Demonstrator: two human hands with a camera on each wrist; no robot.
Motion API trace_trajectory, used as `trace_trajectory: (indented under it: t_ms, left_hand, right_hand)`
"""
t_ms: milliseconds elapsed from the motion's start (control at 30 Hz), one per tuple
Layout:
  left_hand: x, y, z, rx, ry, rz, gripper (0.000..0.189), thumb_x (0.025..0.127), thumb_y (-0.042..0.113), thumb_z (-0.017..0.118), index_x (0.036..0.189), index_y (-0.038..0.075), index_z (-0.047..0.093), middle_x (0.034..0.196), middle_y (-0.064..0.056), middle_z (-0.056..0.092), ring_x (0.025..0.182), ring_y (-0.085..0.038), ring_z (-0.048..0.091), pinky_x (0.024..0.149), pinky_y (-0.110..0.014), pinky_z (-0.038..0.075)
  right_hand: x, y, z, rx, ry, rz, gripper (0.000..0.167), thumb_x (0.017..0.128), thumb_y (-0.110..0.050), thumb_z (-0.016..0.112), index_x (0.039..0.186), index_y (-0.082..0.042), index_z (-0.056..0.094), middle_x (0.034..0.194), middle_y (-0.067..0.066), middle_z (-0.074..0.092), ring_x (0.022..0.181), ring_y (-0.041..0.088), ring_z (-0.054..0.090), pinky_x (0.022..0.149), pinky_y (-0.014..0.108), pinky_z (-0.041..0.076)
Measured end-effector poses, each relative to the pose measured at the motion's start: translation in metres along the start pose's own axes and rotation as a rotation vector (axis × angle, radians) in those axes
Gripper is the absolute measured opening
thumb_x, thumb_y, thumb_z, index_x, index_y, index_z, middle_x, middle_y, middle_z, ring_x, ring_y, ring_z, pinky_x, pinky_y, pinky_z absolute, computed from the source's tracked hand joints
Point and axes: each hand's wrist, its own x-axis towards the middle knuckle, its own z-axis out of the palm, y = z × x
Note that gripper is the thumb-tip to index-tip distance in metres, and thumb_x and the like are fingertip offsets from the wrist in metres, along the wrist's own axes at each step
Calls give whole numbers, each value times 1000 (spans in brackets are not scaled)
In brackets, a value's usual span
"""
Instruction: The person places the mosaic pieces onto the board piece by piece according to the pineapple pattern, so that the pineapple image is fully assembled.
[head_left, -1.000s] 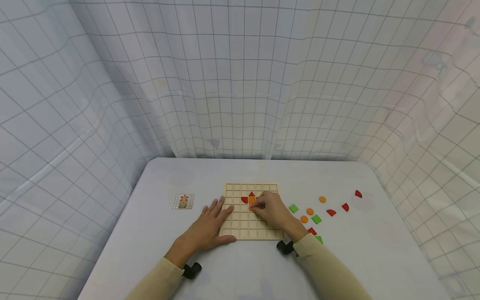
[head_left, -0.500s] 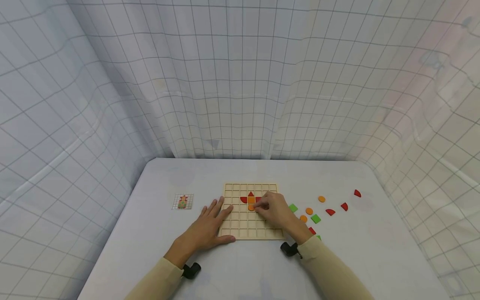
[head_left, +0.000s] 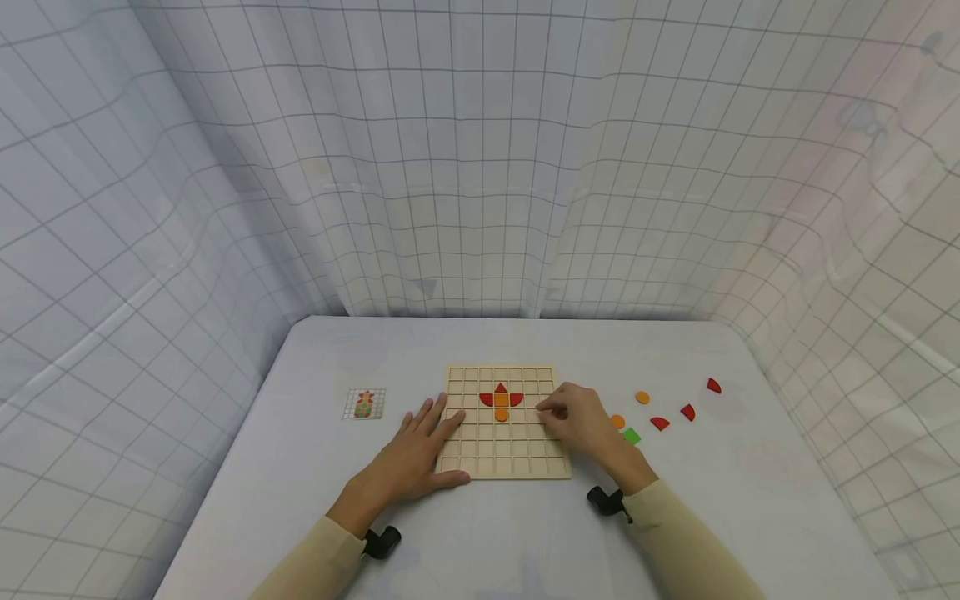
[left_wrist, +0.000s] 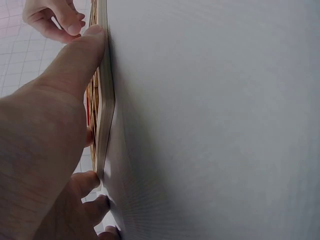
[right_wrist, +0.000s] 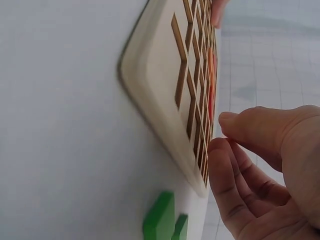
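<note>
A wooden grid board [head_left: 487, 450] lies on the table. In its cells sit an orange square [head_left: 501, 400], an orange disc [head_left: 502, 415] just below it, a red triangle [head_left: 501, 387] above, and red quarter circles on the left [head_left: 487, 400] and right [head_left: 517, 400]. My left hand [head_left: 414, 454] rests with spread fingers at the board's left side, its thumb by the near edge. Over the board's right edge, my right hand [head_left: 581, 421] hovers with loosely bent fingers. The right wrist view shows thumb and fingertips apart, with nothing held.
To the right lie a green square [head_left: 632, 437], orange discs [head_left: 642, 397] and red quarter circles [head_left: 688, 412]. Green pieces [right_wrist: 160, 217] near the board's corner show in the right wrist view. A small picture card [head_left: 364, 403] lies left. Gridded white curtains [head_left: 480, 208] surround the table.
My right hand has let go of the orange disc in its cell and moved right to the board's edge, uncovering the right red quarter circle. The left hand stays in place.
</note>
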Motion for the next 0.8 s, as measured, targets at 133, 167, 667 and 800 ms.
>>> trace_trajectory:
  t_ms: [133,167,667,800]
  left_hand:
    - [-1,1,-1,2,-5,-7,105,103,66,84,183,15,40,196,-24,17,182,-51,19,144,-75,23]
    - [-1,1,-1,1,-3,-6,105,102,65,84,183,15,40,195,-25,17,182,-51,20,144,-76,23]
    - [1,-1,0,-5,-8,2,105,103,65,84,183,15,39,196,-25,16,182,-51,20,144,-76,24]
    - [2,-1,0,2,-8,1,106,103,67,83,184,16,39,196,-24,16,183,-50,18,144,-76,23]
  right_hand:
    - [-9,11,-12,-13,16,-3,9,100,-4,91,108,-5,92,100,5,80,87,10,74,77,24,64]
    - [-11,13,-15,-15,12,2,9,100,-4,90,109,-5,92,101,5,80,88,10,74,77,24,64]
    - [-57,43,-57,-54,-10,99,12,101,-8,91,113,-9,92,103,0,80,88,7,69,75,22,60]
    - [-72,53,-64,-87,-7,74,12,97,-9,95,109,-11,92,96,-5,77,80,3,61,69,21,55]
